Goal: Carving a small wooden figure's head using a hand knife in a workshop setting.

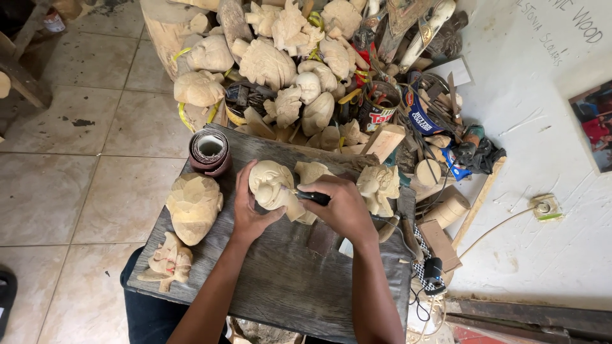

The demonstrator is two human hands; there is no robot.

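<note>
The forearms come up from the bottom edge over a dark board (274, 280) laid across the lap. The left hand (250, 210) is wrapped round the side of a pale carving (273, 186), a small head-shaped figure lying near the middle of the board's far half. The right hand (341, 207) is closed on a dark-handled tool (313, 197), its tip touching the carving. To do this well, I judge, the left hand should pin the carving firmly to the board with its fingers clear of the tip, and the cuts should be short and shallow. On the board's left lie a mask (193, 207) and a smaller figure (167, 261); a sandpaper roll (210, 150) stands at the far corner. Beyond, unfinished carvings are piled (280, 57).
</note>
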